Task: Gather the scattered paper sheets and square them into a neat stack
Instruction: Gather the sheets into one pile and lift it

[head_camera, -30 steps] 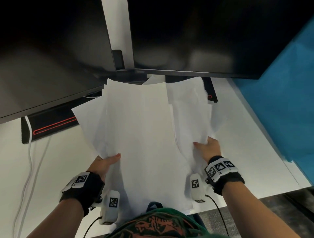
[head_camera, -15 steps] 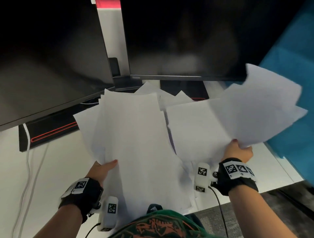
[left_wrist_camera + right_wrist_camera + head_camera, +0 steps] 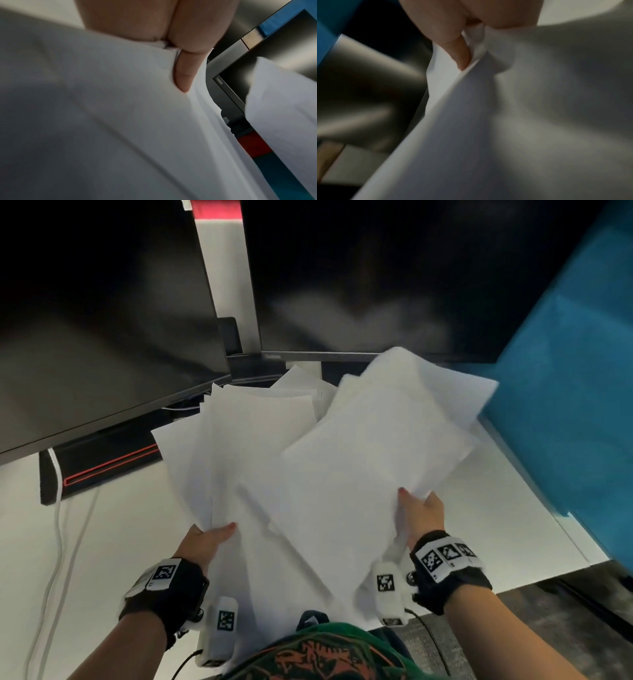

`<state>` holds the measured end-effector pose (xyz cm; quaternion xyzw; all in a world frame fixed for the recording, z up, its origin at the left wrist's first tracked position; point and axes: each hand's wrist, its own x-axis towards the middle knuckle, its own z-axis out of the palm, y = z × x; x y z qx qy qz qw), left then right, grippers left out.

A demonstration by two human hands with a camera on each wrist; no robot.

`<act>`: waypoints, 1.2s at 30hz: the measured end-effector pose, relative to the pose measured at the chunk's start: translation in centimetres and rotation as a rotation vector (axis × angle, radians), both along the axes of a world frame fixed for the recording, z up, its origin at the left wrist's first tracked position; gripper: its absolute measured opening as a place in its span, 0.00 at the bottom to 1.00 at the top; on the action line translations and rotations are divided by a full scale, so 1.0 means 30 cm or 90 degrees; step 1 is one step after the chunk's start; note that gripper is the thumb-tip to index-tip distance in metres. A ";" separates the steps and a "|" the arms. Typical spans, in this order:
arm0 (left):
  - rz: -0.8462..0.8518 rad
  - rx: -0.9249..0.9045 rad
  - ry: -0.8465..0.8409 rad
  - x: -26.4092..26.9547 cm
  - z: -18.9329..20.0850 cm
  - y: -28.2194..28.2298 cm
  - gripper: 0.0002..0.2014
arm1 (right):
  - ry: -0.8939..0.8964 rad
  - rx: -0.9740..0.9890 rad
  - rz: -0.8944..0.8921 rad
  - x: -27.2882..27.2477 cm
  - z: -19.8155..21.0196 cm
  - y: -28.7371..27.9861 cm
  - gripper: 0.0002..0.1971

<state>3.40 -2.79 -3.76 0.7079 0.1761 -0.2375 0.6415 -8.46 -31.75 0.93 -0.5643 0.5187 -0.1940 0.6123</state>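
Left bundle of sheets in left hand grip, above tabletop; right bundle of sheets in right hand grip, overlapping the left bundle's right side. Behind both: left monitor, right monitor. Partition at far right.

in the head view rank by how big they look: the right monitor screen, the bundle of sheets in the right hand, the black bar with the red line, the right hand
1. right monitor screen
2. bundle of sheets that the right hand grips
3. black bar with the red line, partly hidden by paper
4. right hand

Nearness to the camera inflates the sheets.
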 end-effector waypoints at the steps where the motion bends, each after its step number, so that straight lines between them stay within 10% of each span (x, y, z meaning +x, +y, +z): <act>1: -0.004 0.000 -0.001 0.003 -0.006 0.004 0.13 | 0.011 -0.023 0.055 -0.007 0.003 0.010 0.11; 9: 0.003 -0.008 0.038 -0.007 0.017 -0.001 0.15 | 0.108 -0.108 0.384 0.004 0.030 0.037 0.15; 17: -0.054 -0.112 0.019 -0.045 0.091 -0.023 0.07 | 0.033 -0.035 0.470 0.041 0.050 0.087 0.34; 24: -0.070 -0.107 0.038 -0.038 0.132 -0.034 0.28 | 0.054 -0.120 0.545 0.066 0.072 0.117 0.25; 27: -0.051 -0.034 0.009 -0.032 0.103 -0.036 0.20 | 0.047 -0.119 0.562 0.072 0.060 0.121 0.26; 31: 0.021 -0.020 0.021 -0.015 0.053 -0.010 0.35 | 0.034 -0.064 0.491 0.081 0.046 0.092 0.22; 36: 0.091 -0.031 0.003 -0.003 0.064 0.001 0.16 | 0.199 -0.154 0.111 0.098 -0.016 -0.068 0.31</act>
